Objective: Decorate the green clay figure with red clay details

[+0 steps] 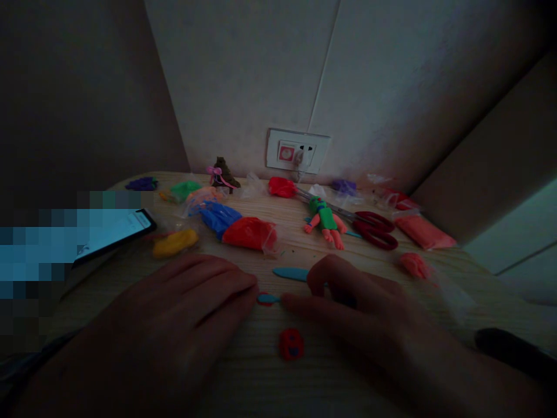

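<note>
In the head view, my right hand (361,302) grips a thin blue modelling tool, with its tip (268,298) lying on a small flat red clay piece (263,303). My left hand (187,307) rests at the table with its fingers together, and its fingertips press against the left edge of that red piece; its thumb is hidden. A second, wider blue modelling tool (290,274) lies just beyond, partly covered by my right hand. Between my wrists sits a small red clay block (291,344) with dark blue spots.
Behind lie a green and pink clay figure (326,223), scissors (375,229) with dark red handles, and bags of red (250,233), blue (220,219) and coral clay (424,229). Yellow clay (175,244) and a lit phone (117,232) are at left. A wall socket (298,151) holds a plug.
</note>
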The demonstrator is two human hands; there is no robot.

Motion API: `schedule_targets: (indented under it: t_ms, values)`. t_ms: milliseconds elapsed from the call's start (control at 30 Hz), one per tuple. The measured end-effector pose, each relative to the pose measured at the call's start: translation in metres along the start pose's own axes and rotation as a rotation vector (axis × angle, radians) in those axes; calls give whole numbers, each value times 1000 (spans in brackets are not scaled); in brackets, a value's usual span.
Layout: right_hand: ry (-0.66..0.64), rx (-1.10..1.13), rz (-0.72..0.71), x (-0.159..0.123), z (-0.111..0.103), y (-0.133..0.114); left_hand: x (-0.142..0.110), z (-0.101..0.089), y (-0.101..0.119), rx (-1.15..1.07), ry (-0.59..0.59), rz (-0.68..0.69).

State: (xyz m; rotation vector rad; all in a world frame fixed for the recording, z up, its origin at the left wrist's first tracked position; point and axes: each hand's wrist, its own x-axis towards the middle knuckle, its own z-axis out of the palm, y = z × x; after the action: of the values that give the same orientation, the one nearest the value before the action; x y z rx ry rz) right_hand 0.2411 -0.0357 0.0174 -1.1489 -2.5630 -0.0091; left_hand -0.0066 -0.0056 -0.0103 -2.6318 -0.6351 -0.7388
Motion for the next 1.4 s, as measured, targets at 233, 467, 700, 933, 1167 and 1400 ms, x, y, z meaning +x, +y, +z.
schedule_targets:
  t_ms: [233, 467, 700, 933, 1167, 1400]
  values:
    - [39, 64, 14, -3, 3, 4, 0, -1, 0, -18, -26, -12]
    - [207, 217, 131, -8, 8, 10, -1, -3, -1, -16, -25, -47]
    - [201, 166, 104, -11, 12, 7, 0, -1, 1, -71, -52, -38]
    - [129, 108, 131, -8, 12, 11, 1, -2, 1, -49, -15, -46]
    - [203, -38, 80, -2, 11, 12, 0, 1, 0, -44, 54, -94]
    - [151, 150, -104, -4, 1, 8, -2, -1, 0, -80, 33, -106]
